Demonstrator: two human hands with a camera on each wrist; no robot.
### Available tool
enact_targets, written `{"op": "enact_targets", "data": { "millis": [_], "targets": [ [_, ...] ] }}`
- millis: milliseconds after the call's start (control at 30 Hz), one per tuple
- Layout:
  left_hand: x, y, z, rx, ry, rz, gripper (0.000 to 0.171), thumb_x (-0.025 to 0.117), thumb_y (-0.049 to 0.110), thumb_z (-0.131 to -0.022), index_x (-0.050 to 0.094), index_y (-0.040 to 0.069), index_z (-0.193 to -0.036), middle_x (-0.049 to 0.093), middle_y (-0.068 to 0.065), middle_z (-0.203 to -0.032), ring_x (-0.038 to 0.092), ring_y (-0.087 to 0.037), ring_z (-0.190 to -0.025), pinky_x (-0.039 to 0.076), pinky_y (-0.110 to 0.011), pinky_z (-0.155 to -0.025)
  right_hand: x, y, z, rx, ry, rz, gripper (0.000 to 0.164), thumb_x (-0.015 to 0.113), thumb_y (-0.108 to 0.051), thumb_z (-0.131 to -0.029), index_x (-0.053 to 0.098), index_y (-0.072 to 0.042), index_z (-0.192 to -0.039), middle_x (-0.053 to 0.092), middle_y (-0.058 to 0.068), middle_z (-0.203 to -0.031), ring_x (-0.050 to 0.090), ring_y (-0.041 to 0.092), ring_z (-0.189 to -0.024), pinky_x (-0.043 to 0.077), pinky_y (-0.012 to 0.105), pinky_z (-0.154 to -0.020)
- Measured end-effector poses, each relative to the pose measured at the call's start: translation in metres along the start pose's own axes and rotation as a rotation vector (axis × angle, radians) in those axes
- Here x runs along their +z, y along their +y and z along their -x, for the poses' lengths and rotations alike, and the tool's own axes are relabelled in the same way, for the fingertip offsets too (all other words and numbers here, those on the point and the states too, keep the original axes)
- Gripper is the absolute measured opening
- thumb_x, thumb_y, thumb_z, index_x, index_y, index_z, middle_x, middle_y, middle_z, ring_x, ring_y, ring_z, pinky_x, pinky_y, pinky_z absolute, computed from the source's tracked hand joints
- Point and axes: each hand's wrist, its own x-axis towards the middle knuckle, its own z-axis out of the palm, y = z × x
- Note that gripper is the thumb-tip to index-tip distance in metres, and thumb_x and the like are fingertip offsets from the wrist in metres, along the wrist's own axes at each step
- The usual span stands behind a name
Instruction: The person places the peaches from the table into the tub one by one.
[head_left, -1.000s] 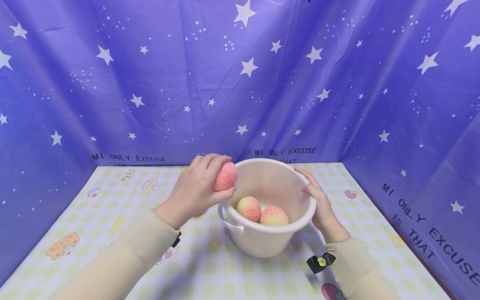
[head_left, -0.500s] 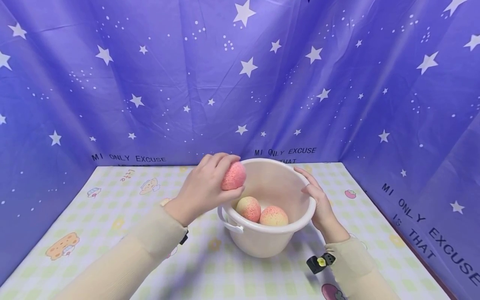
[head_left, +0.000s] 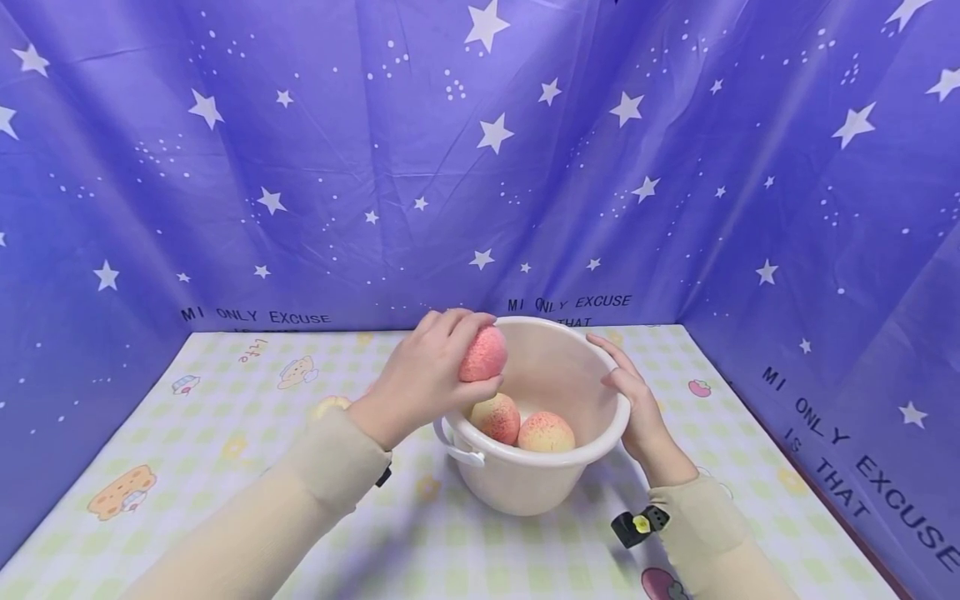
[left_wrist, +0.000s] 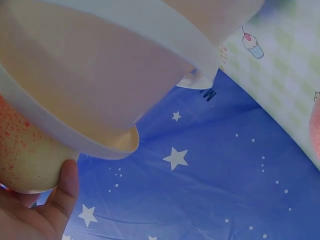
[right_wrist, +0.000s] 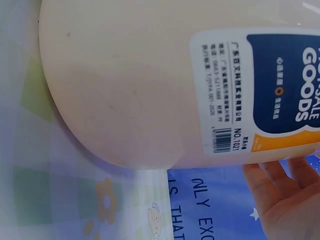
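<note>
My left hand [head_left: 423,375] grips a pink peach [head_left: 483,354] above the left rim of a white bucket [head_left: 517,483]. The peach's pale, red-speckled side [left_wrist: 35,155] faces the left wrist camera, with the thumb against it. Two more peaches lie inside the bucket: a yellow-and-red one [head_left: 495,419] on the left, partly covered by my hand, and another [head_left: 547,432] beside it. My right hand [head_left: 641,408] holds the bucket at its right rim, its fingers [right_wrist: 272,185] against the outer wall.
A checked cloth [head_left: 225,517] with printed cartoons covers the table. Purple star-printed curtains [head_left: 375,167] enclose the back and sides. The bucket's white handle [head_left: 457,450] hangs on its left. A yellowish thing [head_left: 330,407] shows partly behind my left wrist; a pink edge [left_wrist: 316,127] enters the left wrist view.
My left hand has moved right with the peach, from beside the bucket's left rim to over its opening. The right hand and the bucket have stayed in place.
</note>
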Motion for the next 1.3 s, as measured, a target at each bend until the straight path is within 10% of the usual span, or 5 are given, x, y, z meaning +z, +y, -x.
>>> {"op": "enact_targets", "data": {
  "millis": [933, 1300],
  "targets": [
    [0.009, 0.012, -0.017, -0.003, -0.186, 0.017, 0.060, 0.073, 0.040, -0.083, 0.055, 0.014, -0.134, 0.064, -0.007, -0.122, 0.059, -0.026, -0.106, 0.052, -0.038, -0.089, 0.003, 0.000, 0.002, 0.009, 0.017, 0.008, 0.070, 0.027, -0.006, -0.085, 0.027, -0.010, -0.154, 0.042, -0.008, -0.139, 0.049, 0.009, -0.116, 0.042, 0.021, -0.096],
    [0.015, 0.017, -0.022, -0.096, -0.300, 0.171, 0.063, 0.075, 0.042, -0.083, 0.053, 0.016, -0.137, 0.059, -0.009, -0.136, 0.055, -0.030, -0.126, 0.044, -0.043, -0.107, 0.002, -0.002, 0.001, -0.004, 0.014, 0.017, 0.069, 0.027, -0.006, -0.085, 0.027, -0.008, -0.154, 0.043, -0.009, -0.137, 0.049, 0.010, -0.116, 0.042, 0.022, -0.096]
  ]
}}
